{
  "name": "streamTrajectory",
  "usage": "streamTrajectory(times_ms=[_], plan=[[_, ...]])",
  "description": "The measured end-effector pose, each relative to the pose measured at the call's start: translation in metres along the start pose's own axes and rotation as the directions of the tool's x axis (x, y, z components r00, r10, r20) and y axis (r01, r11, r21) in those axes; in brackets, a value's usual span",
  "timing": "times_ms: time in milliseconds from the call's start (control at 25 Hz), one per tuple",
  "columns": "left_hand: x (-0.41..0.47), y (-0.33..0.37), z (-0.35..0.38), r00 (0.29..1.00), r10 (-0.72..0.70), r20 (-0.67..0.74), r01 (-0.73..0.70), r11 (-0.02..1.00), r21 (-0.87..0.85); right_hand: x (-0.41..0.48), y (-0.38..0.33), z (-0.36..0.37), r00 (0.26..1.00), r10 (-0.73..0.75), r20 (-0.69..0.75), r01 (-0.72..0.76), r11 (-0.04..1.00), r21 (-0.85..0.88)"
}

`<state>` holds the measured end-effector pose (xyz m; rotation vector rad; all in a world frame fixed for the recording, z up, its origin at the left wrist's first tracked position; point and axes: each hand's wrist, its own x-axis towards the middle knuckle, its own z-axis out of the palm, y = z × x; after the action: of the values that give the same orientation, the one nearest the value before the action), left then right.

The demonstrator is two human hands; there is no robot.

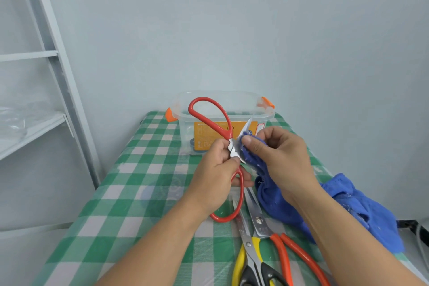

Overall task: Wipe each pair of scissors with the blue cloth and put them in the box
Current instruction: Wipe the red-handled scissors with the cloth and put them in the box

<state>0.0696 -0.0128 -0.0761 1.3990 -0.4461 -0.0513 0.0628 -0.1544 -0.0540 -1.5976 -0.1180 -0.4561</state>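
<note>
Bare forearms point(151, 239); bare left hand point(216, 169), right hand point(283, 153).

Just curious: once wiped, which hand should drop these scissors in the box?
The left hand: it grips the scissors, just before the box; the right hand holds the cloth.

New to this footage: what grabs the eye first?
Red-handled scissors, held open mid-frame by the left hand while the right hand presses the blue cloth on a blade. Behind stands a clear box; a yellow-handled pair and an orange-handled pair lie on the checked table in front.
</note>
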Motion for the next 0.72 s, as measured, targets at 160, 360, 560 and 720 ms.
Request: streamTrajectory(times_ms=[160, 360, 560, 720], plan=[[0.0005, -0.0022, -0.0014, 1.0, 0.002, -0.012, -0.003, 1.0, -0.012, 0.0019, 0.0004, -0.0016, 1.0, -0.001, -0.024, 0.001, 0.999, 0.037], [-0.0006, -0.0006, -0.0009, 1.0, -0.013, 0.009, 0.013, 1.0, -0.022, 0.0009, 0.0049, 0.0069, 1.0, 0.002, 0.005, -0.002, 0.994, -0.108], [-0.0027, -0.0037, 0.0013, 1.0, -0.015, 0.026, 0.014, 0.999, 0.035, 0.0033, 0.0028, 0.0061, 0.99, 0.141, 0.025, -0.138, 0.986, -0.099], [-0.0045, -0.0066, 0.0002, 0.999, -0.029, 0.019, 0.028, 0.998, 0.058, 0.0025, -0.0025, 0.0065, 0.97, 0.236, 0.063, -0.24, 0.969, 0.06]])
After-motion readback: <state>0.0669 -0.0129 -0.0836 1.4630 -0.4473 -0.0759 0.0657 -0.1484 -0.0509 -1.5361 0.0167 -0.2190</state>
